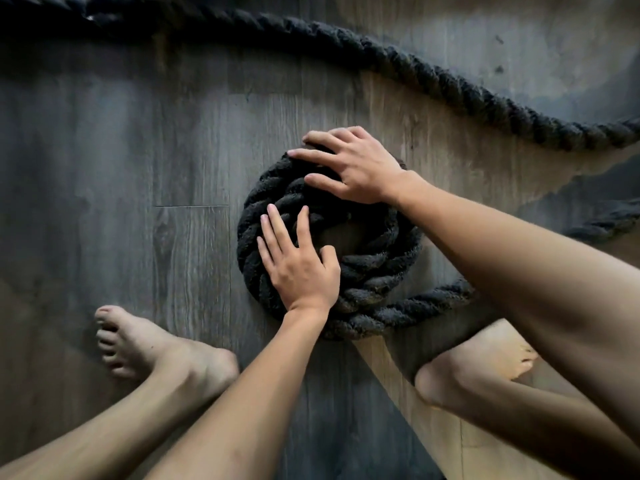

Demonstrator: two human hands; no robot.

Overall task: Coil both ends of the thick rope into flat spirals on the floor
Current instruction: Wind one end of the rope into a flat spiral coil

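Observation:
A thick dark twisted rope lies on the wooden floor. One end is wound into a round coil (374,271) in the middle of the view, with a small gap of bare floor at its centre. My left hand (298,265) lies flat on the coil's near left side, fingers spread. My right hand (353,164) rests on the coil's far edge, fingers spread and curled over the outer turn. The rope leaves the coil at the lower right and passes under my right arm. A long stretch of the rope (415,71) snakes across the top of the view.
My bare left foot (152,344) stands on the floor left of the coil, and my bare right foot (485,362) is just below the coil's right side. Grey wood planks (121,168) stretch to the left. More rope (609,220) shows at the right edge.

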